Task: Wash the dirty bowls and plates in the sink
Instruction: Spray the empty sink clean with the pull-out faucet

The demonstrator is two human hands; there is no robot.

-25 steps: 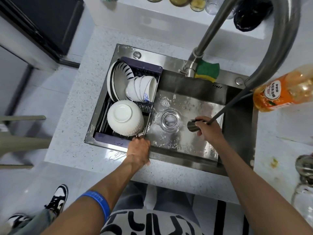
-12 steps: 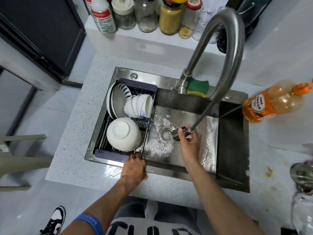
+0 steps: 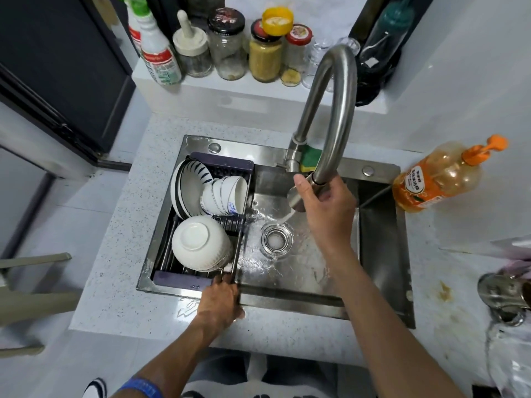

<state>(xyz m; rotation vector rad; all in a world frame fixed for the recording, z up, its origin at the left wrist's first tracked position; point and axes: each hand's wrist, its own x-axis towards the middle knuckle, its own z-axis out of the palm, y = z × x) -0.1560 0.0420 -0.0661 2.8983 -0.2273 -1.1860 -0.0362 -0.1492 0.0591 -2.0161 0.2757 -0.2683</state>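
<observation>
A steel sink (image 3: pixel 379 268) holds a purple drying rack (image 3: pixel 184 278) on its left side. In the rack lie an upturned white bowl (image 3: pixel 198 244), a row of small white bowls (image 3: pixel 225 195) on their sides and blue-striped plates (image 3: pixel 186 185) standing on edge. My right hand (image 3: pixel 327 208) grips the pull-out spray head (image 3: pixel 296 198) at the end of the curved tap (image 3: pixel 330 110). Water runs from it toward the drain (image 3: pixel 276 239). My left hand (image 3: pixel 221 300) grips the rack's near right corner at the sink's front rim.
An orange dish-soap pump bottle (image 3: pixel 436 176) lies at the sink's right. A green and yellow sponge (image 3: pixel 310 158) sits behind the tap base. Jars and a spray bottle (image 3: pixel 156 50) line the back ledge. A steel object (image 3: pixel 505 294) stands at the right edge.
My right hand has lifted the spray head from deep in the basin up to the tap's end. The view pulled back and up. My left hand stays on the rack corner.
</observation>
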